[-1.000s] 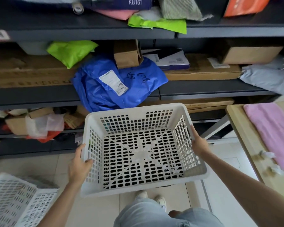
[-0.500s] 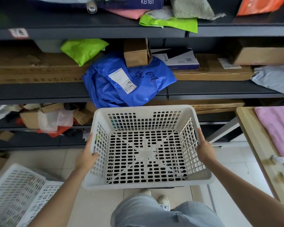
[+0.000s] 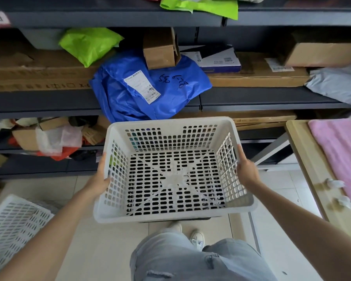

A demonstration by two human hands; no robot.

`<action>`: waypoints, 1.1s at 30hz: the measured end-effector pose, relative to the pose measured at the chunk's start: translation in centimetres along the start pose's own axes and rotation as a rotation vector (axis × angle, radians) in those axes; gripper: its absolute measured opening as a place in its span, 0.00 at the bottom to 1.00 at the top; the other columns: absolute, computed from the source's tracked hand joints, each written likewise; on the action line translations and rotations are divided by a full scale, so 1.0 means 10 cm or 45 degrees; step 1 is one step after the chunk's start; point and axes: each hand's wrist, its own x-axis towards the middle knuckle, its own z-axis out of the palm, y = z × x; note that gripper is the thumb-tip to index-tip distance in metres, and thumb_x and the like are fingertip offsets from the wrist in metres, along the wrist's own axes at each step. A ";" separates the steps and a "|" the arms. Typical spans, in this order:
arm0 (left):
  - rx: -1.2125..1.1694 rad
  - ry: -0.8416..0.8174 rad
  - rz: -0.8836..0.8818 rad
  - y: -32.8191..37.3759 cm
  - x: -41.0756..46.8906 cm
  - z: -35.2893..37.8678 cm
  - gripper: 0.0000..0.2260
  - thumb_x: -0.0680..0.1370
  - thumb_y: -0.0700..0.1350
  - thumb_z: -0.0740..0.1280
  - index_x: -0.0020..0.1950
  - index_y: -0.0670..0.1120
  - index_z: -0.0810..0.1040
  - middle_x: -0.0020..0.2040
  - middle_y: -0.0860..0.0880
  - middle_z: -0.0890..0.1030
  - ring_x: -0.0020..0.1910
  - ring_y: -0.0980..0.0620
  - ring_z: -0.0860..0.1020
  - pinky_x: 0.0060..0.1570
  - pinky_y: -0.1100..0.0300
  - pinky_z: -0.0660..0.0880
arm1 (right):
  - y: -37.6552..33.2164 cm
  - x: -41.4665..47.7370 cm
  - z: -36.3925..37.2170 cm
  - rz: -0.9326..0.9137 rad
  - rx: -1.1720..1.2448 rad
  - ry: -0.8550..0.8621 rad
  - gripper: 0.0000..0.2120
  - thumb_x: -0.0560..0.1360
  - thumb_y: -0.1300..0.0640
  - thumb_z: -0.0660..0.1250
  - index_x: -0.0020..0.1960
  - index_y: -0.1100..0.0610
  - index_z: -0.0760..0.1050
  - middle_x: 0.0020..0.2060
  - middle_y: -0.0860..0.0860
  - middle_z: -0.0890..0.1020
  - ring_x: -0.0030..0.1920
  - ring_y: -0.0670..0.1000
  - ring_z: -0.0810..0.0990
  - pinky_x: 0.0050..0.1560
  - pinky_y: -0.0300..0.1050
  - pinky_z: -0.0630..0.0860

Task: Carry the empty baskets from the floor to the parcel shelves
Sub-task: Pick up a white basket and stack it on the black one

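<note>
An empty white perforated basket (image 3: 173,214) is held level in the air in front of me, over my legs and the tiled floor. My left hand (image 3: 100,178) grips its left wall and my right hand (image 3: 246,171) grips its right wall. Straight ahead stand the dark parcel shelves (image 3: 39,102), with the basket's far rim close to the middle shelf's front edge. A second white basket (image 3: 12,226) lies on the floor at the lower left.
A blue parcel bag (image 3: 146,92) hangs over the middle shelf's edge just above the basket. Cardboard boxes (image 3: 160,49), green bags (image 3: 87,44) and a grey bag (image 3: 336,84) fill the shelves. A wooden table (image 3: 304,163) with a pink cloth (image 3: 340,155) stands on the right.
I have stepped closer to the shelves with the basket, which is now a little higher and nearer the middle shelf. Both hands keep the same grip on its side walls.
</note>
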 end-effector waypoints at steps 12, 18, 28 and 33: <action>0.005 0.035 -0.080 -0.01 -0.03 0.06 0.39 0.79 0.36 0.60 0.75 0.64 0.39 0.77 0.44 0.58 0.67 0.37 0.70 0.60 0.43 0.71 | 0.00 0.02 0.00 0.041 -0.035 -0.020 0.39 0.78 0.70 0.54 0.76 0.43 0.37 0.45 0.61 0.79 0.40 0.57 0.80 0.40 0.56 0.81; 0.015 0.034 -0.137 0.02 -0.05 0.05 0.41 0.79 0.34 0.60 0.73 0.67 0.38 0.75 0.44 0.62 0.52 0.43 0.74 0.54 0.42 0.74 | 0.06 0.02 0.05 0.057 -0.022 0.026 0.39 0.77 0.70 0.54 0.76 0.42 0.39 0.43 0.60 0.79 0.36 0.56 0.78 0.37 0.53 0.79; 0.044 0.266 -0.257 0.16 -0.11 0.08 0.38 0.79 0.36 0.60 0.76 0.61 0.40 0.78 0.46 0.59 0.70 0.35 0.66 0.56 0.44 0.74 | 0.06 0.09 0.06 0.128 0.197 0.115 0.33 0.78 0.68 0.53 0.75 0.39 0.53 0.50 0.60 0.82 0.28 0.50 0.71 0.25 0.45 0.69; 0.077 0.301 -0.197 0.18 -0.08 0.01 0.33 0.77 0.35 0.62 0.77 0.55 0.52 0.74 0.43 0.67 0.67 0.36 0.69 0.55 0.47 0.72 | 0.04 0.08 0.09 0.152 0.201 0.134 0.31 0.79 0.66 0.54 0.75 0.40 0.55 0.46 0.57 0.82 0.27 0.49 0.71 0.23 0.41 0.66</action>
